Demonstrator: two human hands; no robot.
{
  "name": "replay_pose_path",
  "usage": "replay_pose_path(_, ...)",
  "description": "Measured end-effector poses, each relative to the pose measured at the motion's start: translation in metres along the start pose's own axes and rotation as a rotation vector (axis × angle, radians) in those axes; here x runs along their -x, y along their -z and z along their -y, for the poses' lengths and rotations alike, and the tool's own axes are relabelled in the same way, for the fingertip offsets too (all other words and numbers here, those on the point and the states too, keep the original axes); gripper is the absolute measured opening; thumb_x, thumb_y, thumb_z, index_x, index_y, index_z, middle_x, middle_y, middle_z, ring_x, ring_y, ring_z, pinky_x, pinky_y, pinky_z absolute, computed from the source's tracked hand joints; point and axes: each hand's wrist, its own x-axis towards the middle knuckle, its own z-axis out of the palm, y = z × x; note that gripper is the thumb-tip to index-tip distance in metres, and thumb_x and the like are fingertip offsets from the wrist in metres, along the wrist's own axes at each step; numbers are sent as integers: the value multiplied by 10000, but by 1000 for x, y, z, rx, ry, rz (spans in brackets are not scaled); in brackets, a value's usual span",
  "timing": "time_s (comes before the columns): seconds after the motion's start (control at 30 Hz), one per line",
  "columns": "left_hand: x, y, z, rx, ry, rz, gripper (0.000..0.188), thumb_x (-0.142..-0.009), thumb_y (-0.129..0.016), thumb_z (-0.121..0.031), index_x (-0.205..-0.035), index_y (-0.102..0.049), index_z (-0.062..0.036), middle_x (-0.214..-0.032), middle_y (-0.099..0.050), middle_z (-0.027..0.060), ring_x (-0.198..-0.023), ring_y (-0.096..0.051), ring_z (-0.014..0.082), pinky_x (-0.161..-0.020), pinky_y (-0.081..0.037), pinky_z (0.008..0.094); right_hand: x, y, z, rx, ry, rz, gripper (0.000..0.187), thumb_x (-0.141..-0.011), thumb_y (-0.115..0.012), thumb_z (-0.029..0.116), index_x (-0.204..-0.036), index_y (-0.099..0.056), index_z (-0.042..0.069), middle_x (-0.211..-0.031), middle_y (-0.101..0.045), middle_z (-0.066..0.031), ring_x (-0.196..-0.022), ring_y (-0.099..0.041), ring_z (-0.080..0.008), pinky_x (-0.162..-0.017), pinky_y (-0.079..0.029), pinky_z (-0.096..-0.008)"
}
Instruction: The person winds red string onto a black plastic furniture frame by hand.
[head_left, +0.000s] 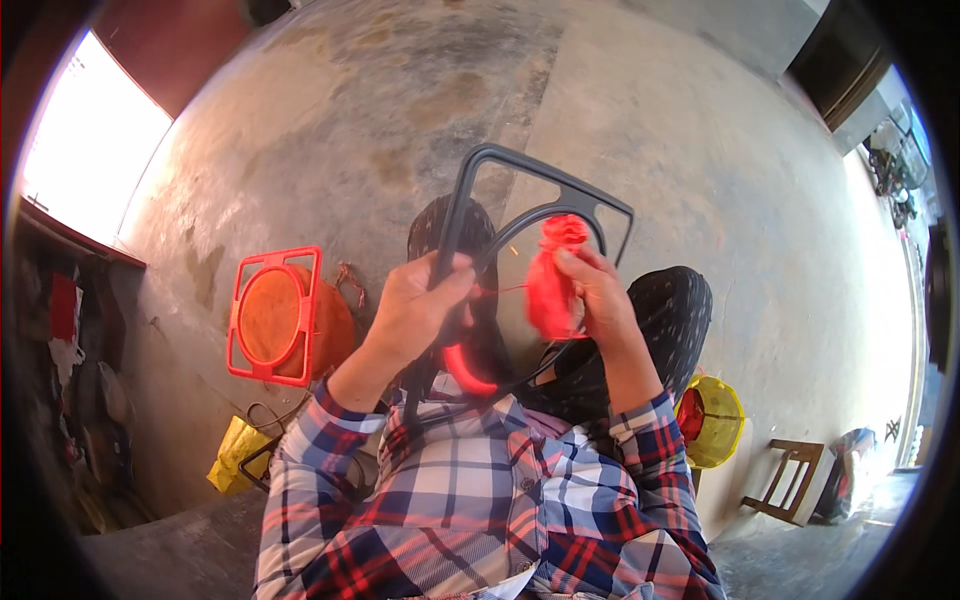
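Upright over my lap stands a dark grey plastic frame (530,162) with rounded corners and a ring in its middle. My left hand (418,308) is closed around its left side bar. A bright red bundle (552,292), soft-looking and smeared by motion, is gripped in my right hand (603,298) in front of the ring's right part. Whether it is cord, mesh or cloth cannot be made out. From the bundle a thin red strand runs left toward the frame. Low on the ring a glossy red curved stretch (466,370) shows.
To my left a red frame (312,318) of similar shape leans on a round orange object (338,335). Near it lies a yellow bag (240,452). A yellow basket (722,425) with red material sits at my right, beyond it a small wooden stool (790,475).
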Motion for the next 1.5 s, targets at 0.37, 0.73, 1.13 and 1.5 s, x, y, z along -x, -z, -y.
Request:
replay_pose_path(0.37,-2,-11,5,-180,-163,-20,151,-846,-638,-107,-912,-674,23,-1375,-484,86,-1179,-518,197,-949,-404,305,-10,-40,1,-56,51,260,319,-871,-685,175,-1154,-642,33,-1055,-678,-32,-988,-613,-144,-943,-435,-333)
replay_pose_path(0.73,-2,-17,4,-263,-286,-37,154,-809,-643,-59,-943,-688,2,-1312,-516,128,-1167,-534,234,-939,-433,340,26,-61,33,1056,944,-272,474,-700,-787,275,-1081,-630,41,-985,-567,-93,-954,-531,-282,-825,-443,-372)
replay_pose_path(1.13,-3,-13,16,-369,-400,-188,44,-838,-658,-50,-870,-647,-22,-1153,-591,106,-951,-569,145,-851,-449,295,44,-36,54,-449,523,150,422,-961,-524,409,-1203,-542,63,-1103,-631,-85,-1016,-606,-237,-979,-424,-437)
replay_pose_path(1.5,-8,4,17,134,57,-18,167,-946,-590,-186,-932,-562,-22,-697,-633,96,-582,-601,141,-538,-490,250,88,2,4,40,67,151,476,-895,-662,326,-1228,-523,15,-1057,-612,-57,-887,-596,-145,-812,-488,-326)
